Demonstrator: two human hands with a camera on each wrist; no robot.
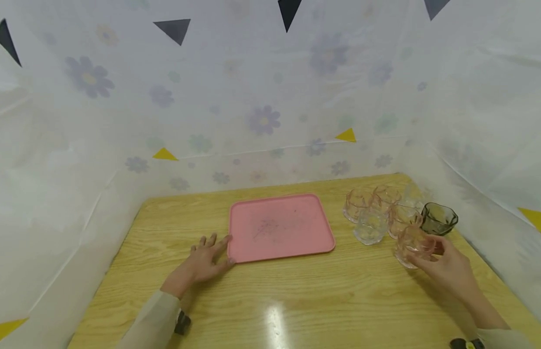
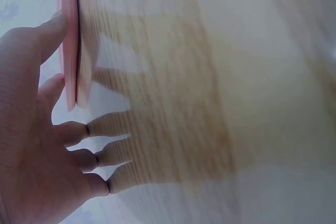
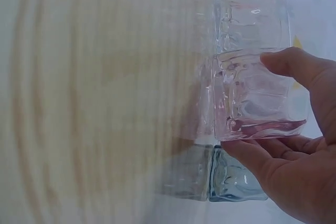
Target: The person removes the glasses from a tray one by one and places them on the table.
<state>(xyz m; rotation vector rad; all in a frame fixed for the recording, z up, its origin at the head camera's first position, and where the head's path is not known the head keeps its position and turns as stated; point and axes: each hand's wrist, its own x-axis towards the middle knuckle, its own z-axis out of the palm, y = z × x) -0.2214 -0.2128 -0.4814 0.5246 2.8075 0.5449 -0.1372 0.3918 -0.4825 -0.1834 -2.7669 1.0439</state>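
A pink rectangular tray (image 1: 296,232) lies flat on the wooden table. At its near left corner, my left hand (image 1: 204,261) touches the edge with thumb and forefinger, the other fingers spread on the table side. My right hand (image 1: 451,266) grips a pink-tinted glass cup (image 1: 413,246) between thumb and fingers, at the near side of a group of cups. In the right wrist view this pink cup (image 3: 257,95) stands upright, its base at or very near the tabletop; I cannot tell whether it touches.
Behind the held cup stand more pink cups (image 1: 358,204), a clear cup (image 1: 370,227), another clear one (image 1: 413,195) at the back, and a dark grey-green cup (image 1: 439,219) at the right. White flowered sheeting (image 1: 262,87) walls the table (image 1: 296,300) at the back and sides.
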